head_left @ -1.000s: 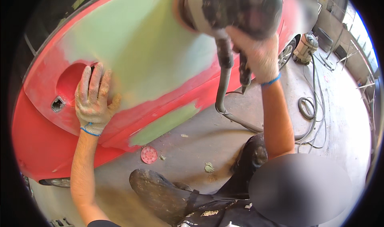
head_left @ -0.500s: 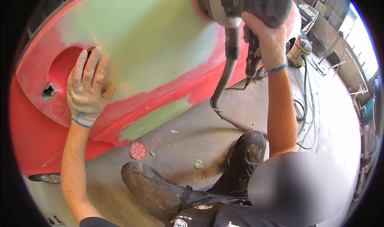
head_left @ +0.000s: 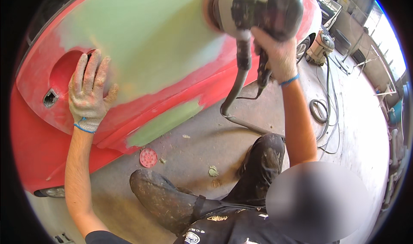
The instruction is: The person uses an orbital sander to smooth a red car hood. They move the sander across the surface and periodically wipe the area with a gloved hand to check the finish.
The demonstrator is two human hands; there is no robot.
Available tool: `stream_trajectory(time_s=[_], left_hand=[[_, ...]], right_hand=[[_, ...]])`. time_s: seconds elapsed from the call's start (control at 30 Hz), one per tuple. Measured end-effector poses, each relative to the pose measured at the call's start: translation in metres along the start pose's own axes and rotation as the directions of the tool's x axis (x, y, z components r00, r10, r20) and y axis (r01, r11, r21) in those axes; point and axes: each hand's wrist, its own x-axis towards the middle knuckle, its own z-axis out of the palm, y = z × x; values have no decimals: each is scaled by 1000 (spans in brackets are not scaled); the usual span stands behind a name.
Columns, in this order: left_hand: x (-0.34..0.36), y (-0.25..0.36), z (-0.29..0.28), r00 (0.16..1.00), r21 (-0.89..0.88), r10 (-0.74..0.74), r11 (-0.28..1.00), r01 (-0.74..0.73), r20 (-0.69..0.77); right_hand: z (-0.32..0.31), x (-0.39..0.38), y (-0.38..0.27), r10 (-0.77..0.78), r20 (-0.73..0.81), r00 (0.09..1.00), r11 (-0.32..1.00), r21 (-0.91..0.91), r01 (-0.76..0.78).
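Workshop floor (head_left: 202, 147): grey and scuffed, below both hands' fingers.
Car door (head_left: 159, 100): red, under the left fingers.
Green patch (head_left: 137, 37): on the door, right of the left fingers.
Sander (head_left: 266, 13): black and grey, held in the right fingers; its head appears to meet the patch, though blur obscures contact.
Right hand (head_left: 280, 57): gloved, fingers wrapped around the sander.
Left hand (head_left: 89, 91): gloved, fingers slightly spread, laid on the door beside a round recess (head_left: 62, 72).
Pink disc (head_left: 148, 158): perforated, on the floor, well below the left fingers.
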Motion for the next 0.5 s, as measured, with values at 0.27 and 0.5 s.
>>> stream_trajectory(time_s=[0.27,0.5], left_hand=[[-4,-1,4,1000,1,9,1000,-9,24],[-6,-4,1,999,16,16,1000,-16,30]], right_hand=[[13,-44,31,-22,-45,999,999,-44,20],[0,8,-21,-68,2,998,983,-170,67]])
